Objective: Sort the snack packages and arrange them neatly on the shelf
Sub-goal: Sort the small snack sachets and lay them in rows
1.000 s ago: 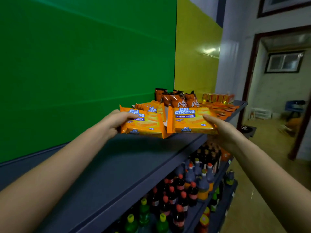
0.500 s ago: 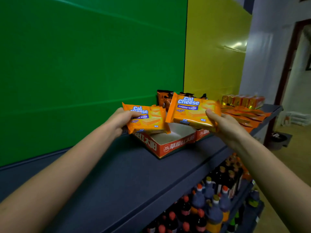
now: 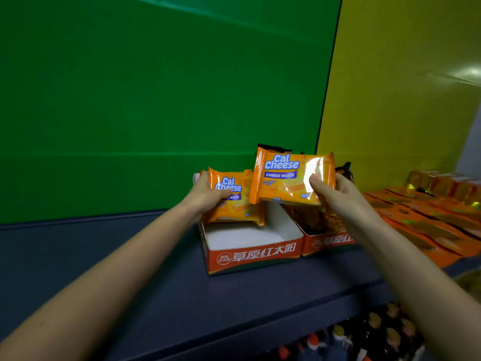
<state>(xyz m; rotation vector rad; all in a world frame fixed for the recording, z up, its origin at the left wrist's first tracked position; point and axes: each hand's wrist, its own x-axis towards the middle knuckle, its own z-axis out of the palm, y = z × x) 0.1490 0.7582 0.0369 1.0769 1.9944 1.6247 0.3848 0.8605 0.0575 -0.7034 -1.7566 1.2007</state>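
My left hand (image 3: 205,195) grips an orange Cal Cheese wafer pack (image 3: 238,204) by its left edge, held upright at the back of an open red-and-white carton (image 3: 250,254) on the dark blue shelf (image 3: 156,277). My right hand (image 3: 335,196) holds a second Cal Cheese pack (image 3: 283,178) by its right side, thumb across its front, higher up and above the gap between two cartons. The left carton's white floor shows bare below the packs.
A second red carton (image 3: 328,242) to the right holds dark brown snack bags (image 3: 315,217). Flat orange packages (image 3: 426,225) and gold-wrapped boxes (image 3: 442,182) cover the shelf's right part. Bottles (image 3: 364,334) fill the lower shelf. Green and yellow panels back the shelf.
Both packs have been tilted upright and carried over the cartons; the left pack has come down into the back of the open carton. The view has moved closer.
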